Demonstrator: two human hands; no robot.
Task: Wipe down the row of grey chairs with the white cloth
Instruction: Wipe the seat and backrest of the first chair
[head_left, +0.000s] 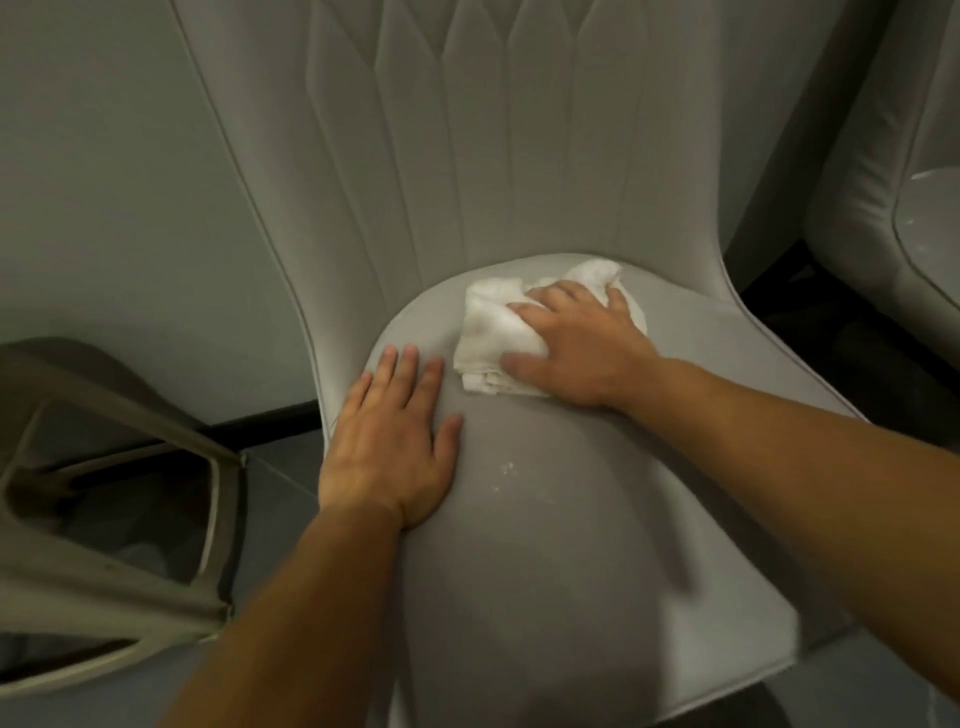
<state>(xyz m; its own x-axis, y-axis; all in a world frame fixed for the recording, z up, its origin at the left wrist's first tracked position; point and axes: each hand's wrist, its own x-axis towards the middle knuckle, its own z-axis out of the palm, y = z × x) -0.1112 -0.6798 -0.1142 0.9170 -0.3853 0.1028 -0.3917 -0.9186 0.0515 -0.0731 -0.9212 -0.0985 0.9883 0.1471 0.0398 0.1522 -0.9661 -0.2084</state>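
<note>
A grey upholstered chair (545, 545) with a stitched backrest fills the middle of the view. My right hand (582, 348) presses a crumpled white cloth (488, 338) flat against the rear of its seat, just below the backrest. My left hand (395, 441) lies palm down with fingers spread on the seat's left side, a little apart from the cloth and holding nothing. A few small white specks (505, 470) show on the seat between my hands.
A second grey chair (904, 208) stands close on the right, with white specks on its seat. At the lower left sits a beige plastic frame or bin (130, 571). A pale wall (104, 182) runs behind, above a dark baseboard.
</note>
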